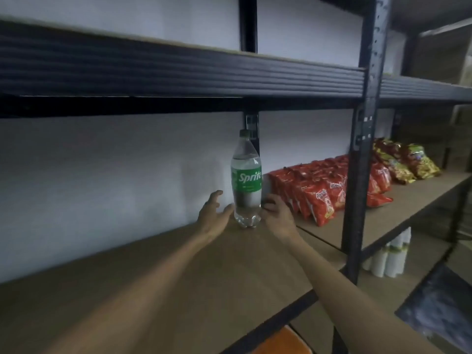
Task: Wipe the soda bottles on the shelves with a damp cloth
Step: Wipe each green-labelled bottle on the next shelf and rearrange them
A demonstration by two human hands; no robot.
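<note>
A clear Sprite bottle [245,180] with a green label and green cap stands upright on the brown wooden shelf [158,272], close to the white back wall. My left hand [214,213] is just left of the bottle's base, fingers spread, thumb near or touching the bottle. To the right of the base, my right hand [277,213] has its fingers loosely curled and holds nothing. No cloth is in view.
Rows of red snack bags [321,192] lie on the shelf right of the bottle, with yellow and red bags [406,162] farther right. A dark metal upright [357,175] splits the shelf. White bottles [390,254] stand on a lower level. Another shelf [178,72] hangs overhead.
</note>
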